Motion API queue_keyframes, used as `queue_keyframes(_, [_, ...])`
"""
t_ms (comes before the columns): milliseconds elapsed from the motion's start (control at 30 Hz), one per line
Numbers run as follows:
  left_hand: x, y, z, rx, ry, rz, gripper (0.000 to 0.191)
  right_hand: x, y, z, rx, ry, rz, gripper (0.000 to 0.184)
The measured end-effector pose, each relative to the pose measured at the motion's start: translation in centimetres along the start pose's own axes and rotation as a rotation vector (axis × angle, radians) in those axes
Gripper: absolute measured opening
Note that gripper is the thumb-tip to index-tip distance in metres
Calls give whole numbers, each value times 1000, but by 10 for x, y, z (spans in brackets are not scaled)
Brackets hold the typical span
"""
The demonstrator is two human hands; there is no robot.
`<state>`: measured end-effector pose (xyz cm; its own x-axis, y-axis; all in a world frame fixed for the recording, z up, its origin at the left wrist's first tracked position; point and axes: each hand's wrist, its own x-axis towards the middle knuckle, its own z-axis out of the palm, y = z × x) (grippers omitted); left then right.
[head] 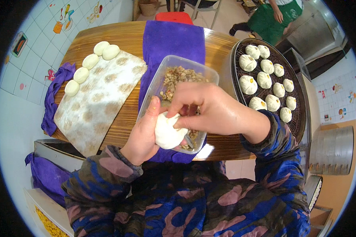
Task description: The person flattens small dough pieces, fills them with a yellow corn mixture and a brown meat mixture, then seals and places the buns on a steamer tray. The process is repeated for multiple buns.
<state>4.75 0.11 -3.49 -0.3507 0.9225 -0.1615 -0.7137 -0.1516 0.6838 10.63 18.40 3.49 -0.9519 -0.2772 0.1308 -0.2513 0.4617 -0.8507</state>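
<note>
A white dough bun [169, 133] rests in my left hand [144, 136], its thumb standing up along the side. My right hand [201, 106] pinches the bun's top edge between thumb and fingers. Both hands are over a clear plastic tub [215, 74] of diced brown filling [178, 77]. A metal utensil [190, 141] slants in the tub, partly hidden behind the bun. To the left, several dough rounds [90, 61] line the far edge of a floured board [106, 94]. Pleated buns [264, 80] with orange bits on some tops sit in a round steamer tray [240, 49] on the right.
Under the tub lies a purple cloth [173, 38] on the wooden table [121, 32]. Another purple cloth [57, 91] is bunched at the left edge. Beyond the table are a red stool [173, 17] and a person in a green apron [267, 22]. Metal steamers [332, 151] stand at right.
</note>
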Motion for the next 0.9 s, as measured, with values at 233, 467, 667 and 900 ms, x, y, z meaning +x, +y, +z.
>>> queue_keyframes(233, [5,0,6,-150,86,-61,72,3,4,4,-356,53,-287,18])
queue_keyframes(467, [3,-8,-6,-139,-121,-146,70,2,6,-3,-122,-110,-205,12])
queue_keyframes(667, [5,-1,-9,-258,7,-151,74,4,0,-2,-398,354,-255,10])
queue_keyframes(900, [5,21,-19,-338,128,110,78,-6,22,-60,-657,237,301,21])
